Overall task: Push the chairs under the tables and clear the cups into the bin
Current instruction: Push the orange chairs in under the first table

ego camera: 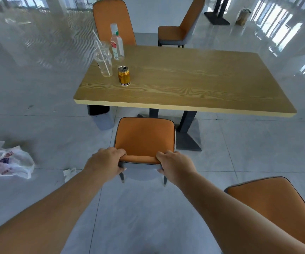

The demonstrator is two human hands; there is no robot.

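Both hands — left hand (pixel 105 160), right hand (pixel 173 165) — gripped the orange padded chair's (pixel 144 138) backrest, not yet under the wooden table (pixel 193 83); the clear plastic cup (pixel 104 61) remained uncleared.

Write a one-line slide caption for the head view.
Both hands, left hand and right hand, grip the chair backrest facing the table holding a cup, bottle and can.

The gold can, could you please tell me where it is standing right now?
The gold can stands upright on the wooden table, toward its left end, just right of the clear plastic cup.
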